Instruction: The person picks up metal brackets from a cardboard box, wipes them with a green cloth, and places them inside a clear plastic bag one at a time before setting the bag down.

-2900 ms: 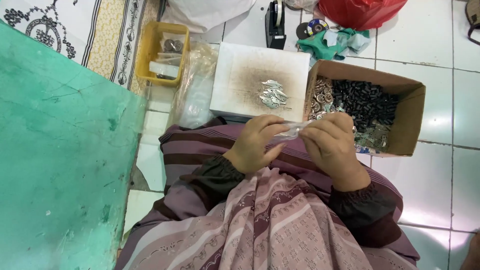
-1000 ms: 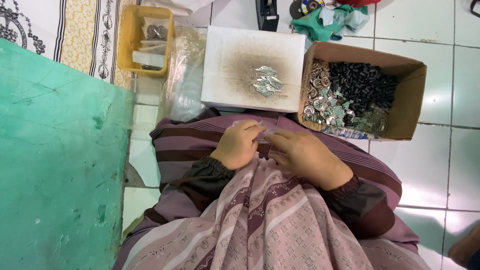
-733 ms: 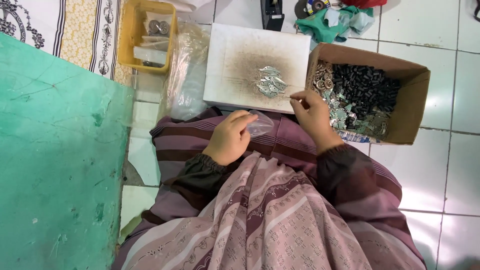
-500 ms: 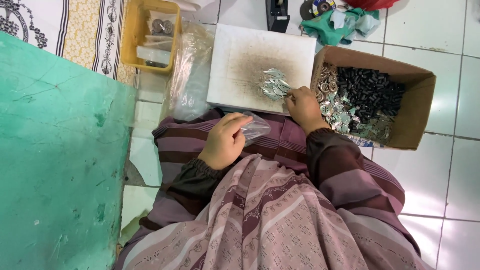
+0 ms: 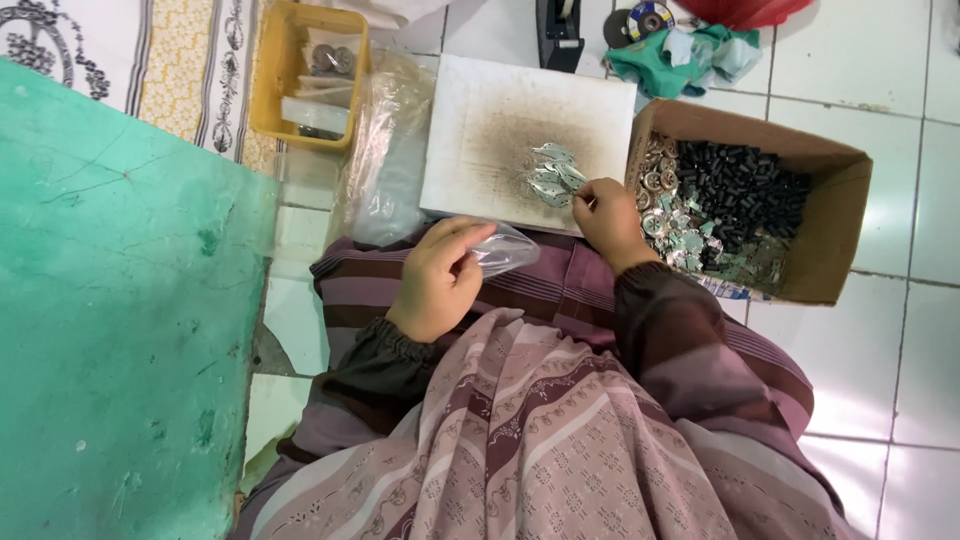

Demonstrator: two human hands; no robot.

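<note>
My left hand (image 5: 438, 280) rests on my lap and grips a small clear plastic bag (image 5: 505, 250). My right hand (image 5: 608, 217) reaches forward to a white board (image 5: 480, 130) and pinches at the edge of a small pile of silvery metal pieces (image 5: 552, 172) lying on it. A cardboard box (image 5: 840, 230) to the right of the board holds black cylindrical parts (image 5: 745, 190) and more silvery pieces (image 5: 670, 215).
A yellow tray (image 5: 268, 90) with small items stands at the back left beside a heap of clear plastic bags (image 5: 385, 160). A green surface (image 5: 110, 300) fills the left side. A black tape dispenser (image 5: 558, 25), a green cloth (image 5: 690, 55) and white floor tiles lie beyond.
Both hands were together on my lap with the bag. My right hand has since let go and reached forward to the metal pieces on the board; my left hand keeps the bag.
</note>
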